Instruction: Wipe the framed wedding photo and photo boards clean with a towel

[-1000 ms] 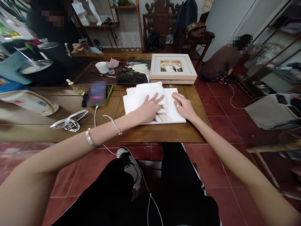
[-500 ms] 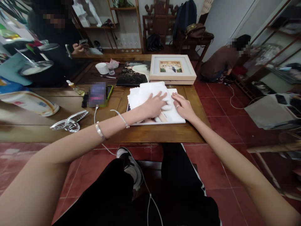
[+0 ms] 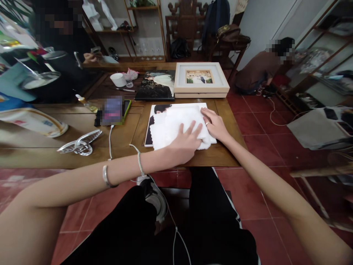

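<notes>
A white fluffy cloth (image 3: 176,119) lies spread over a photo panel (image 3: 149,137) at the table's front edge. My left hand (image 3: 187,141) rests on the cloth with its fingers spread, pressing it flat. The cloth hides most of the picture; dark hair and dark clothing show at its upper left. At the panel's right edge, my right hand (image 3: 216,125) lies with fingers stretched out over the border, touching the panel and the cloth's edge.
Behind the panel are a framed photo box (image 3: 202,92) and a dark photo panel (image 3: 156,85). Leftward lie a phone (image 3: 111,110) on a cable, a clear hair claw (image 3: 79,142) and a dropper bottle (image 3: 86,103). A person (image 3: 255,70) crouches at right; another sits at far left.
My left hand has slid the cloth toward me, uncovering the panel's upper left and covering its lower part. The right hand stays at the right edge.
</notes>
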`<state>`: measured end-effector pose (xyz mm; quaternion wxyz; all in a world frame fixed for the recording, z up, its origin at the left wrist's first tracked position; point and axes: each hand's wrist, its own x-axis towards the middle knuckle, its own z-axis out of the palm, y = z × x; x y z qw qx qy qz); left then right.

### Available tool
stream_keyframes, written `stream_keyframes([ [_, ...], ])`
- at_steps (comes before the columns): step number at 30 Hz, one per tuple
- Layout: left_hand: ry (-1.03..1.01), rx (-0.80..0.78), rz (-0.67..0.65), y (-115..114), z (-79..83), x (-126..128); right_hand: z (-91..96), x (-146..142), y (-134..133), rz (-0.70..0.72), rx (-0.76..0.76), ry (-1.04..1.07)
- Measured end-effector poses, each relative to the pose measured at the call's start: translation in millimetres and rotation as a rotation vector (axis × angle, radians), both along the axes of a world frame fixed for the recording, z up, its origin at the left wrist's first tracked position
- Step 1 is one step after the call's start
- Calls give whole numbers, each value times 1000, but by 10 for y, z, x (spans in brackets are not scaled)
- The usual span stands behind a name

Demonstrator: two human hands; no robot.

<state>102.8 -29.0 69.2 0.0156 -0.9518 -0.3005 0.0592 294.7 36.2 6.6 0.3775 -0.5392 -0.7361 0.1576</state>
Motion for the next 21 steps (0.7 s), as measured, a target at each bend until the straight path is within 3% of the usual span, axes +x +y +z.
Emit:
stream_keyframes([
  [2,-9,-1,-25,-85,13,-12,-7,6,9,8,0,6],
  [5,6,-46,-20,2,52,-14,-18,10,18,21,-4,18],
  [11,-19,-22,146,605,37,65,-6,-7,-1,-22,-5,70],
  [14,-74,-1,228,799,-28,173,14,-14,-17,-66,-4,182],
  [17,-109,14,215,786,-78,329,26,-13,-24,-89,3,274],
  [21,-101,24,172,555,-72,483,12,-4,-14,-96,2,362],
])
